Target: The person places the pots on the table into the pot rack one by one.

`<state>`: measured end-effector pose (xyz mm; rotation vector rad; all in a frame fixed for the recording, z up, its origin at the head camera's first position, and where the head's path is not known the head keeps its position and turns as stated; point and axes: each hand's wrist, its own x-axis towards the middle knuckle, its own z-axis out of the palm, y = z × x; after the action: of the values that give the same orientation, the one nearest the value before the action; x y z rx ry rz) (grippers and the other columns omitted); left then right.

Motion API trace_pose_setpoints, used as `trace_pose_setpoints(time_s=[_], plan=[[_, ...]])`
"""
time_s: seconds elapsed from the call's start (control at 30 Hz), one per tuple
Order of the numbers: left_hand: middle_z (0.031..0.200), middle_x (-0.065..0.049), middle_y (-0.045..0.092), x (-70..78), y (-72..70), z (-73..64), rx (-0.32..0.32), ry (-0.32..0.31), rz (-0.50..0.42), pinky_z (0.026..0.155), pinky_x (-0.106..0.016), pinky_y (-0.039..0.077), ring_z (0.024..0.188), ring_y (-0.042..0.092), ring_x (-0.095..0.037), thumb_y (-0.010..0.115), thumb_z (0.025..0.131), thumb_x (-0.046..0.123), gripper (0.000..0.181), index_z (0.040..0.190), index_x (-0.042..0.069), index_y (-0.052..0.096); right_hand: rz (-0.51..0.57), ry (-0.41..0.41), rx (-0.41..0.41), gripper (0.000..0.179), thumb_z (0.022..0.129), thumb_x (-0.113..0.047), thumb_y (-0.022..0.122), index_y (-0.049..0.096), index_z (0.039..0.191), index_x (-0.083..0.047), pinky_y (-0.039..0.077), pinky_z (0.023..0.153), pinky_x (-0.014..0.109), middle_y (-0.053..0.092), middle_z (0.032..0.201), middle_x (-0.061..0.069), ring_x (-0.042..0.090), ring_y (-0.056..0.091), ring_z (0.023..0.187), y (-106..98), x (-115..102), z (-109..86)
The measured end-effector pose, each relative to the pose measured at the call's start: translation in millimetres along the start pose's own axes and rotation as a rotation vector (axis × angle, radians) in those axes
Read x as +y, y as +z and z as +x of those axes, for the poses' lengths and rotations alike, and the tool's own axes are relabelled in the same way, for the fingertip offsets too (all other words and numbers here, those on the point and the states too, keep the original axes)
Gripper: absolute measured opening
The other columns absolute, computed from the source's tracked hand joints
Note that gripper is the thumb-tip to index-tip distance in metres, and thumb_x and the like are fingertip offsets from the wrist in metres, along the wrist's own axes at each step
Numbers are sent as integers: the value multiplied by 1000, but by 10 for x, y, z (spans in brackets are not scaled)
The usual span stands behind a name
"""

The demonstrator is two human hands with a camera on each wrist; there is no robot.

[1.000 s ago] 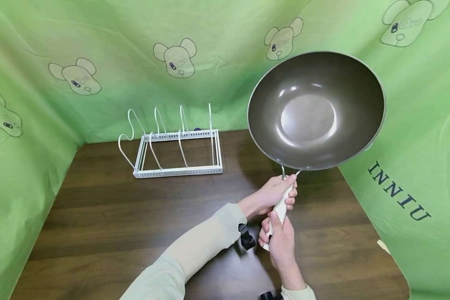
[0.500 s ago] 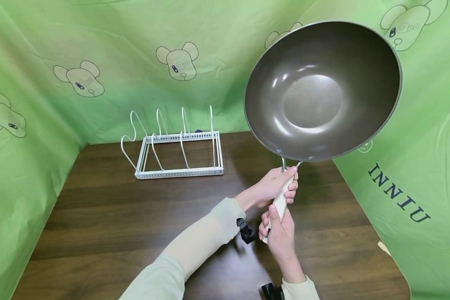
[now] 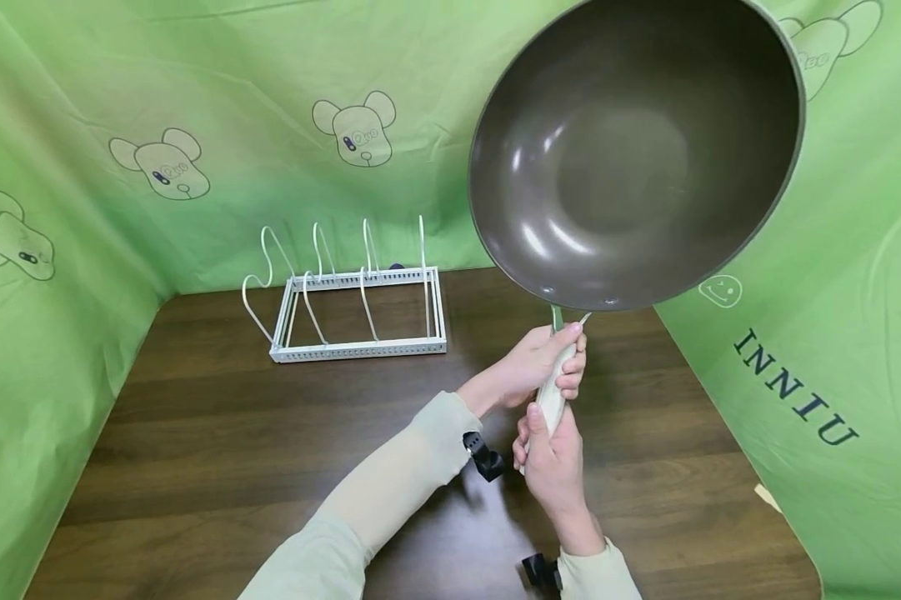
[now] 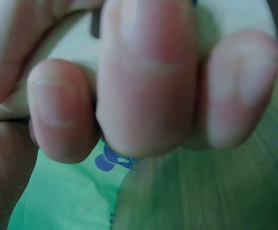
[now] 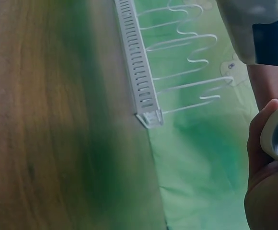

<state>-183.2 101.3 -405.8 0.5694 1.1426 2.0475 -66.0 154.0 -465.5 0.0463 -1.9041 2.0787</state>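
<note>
moved since 1.0 s ago: pan (image 3: pixel 630 183) higher, far rim now cut off by the head view's top; hands slightly further left.
handle (image 3: pixel 551 404): gripped by left hand (image 3: pixel 536 362) near pan, right hand (image 3: pixel 553 458) lower; fingers curled round it.
pan position: above table (image 3: pixel 195 458), right of rack (image 3: pixel 358 350).
room: bare table between rack and hands.
right wrist view: handle's dark end hole, hidden from head view.

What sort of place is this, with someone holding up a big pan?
Probably a staged booth rather than a working kitchen: printed green cloth hangs behind and beside the brown table, and a white rack stands on it.
</note>
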Motion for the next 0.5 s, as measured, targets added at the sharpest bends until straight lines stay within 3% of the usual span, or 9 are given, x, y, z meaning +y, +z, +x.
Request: trace_pose_setpoints(time_s=[0.37, 0.5], plan=[[65, 2, 33, 160, -61, -97, -5, 35, 14, 53, -25, 38, 51, 38, -11, 35, 111, 35, 36, 88, 8, 41, -200, -139, 6, 7, 104, 3, 47, 47, 98, 7, 43, 35, 25, 48, 63, 19, 12, 46, 40, 84, 26, 90], [64, 2, 33, 202, -80, -117, -6, 43, 0, 53, -25, 37, 51, 37, -11, 36, 111, 35, 37, 86, 8, 41, -212, -142, 11, 7, 104, 0, 49, 48, 100, 5, 42, 35, 24, 49, 63, 14, 10, 46, 40, 121, 17, 111]])
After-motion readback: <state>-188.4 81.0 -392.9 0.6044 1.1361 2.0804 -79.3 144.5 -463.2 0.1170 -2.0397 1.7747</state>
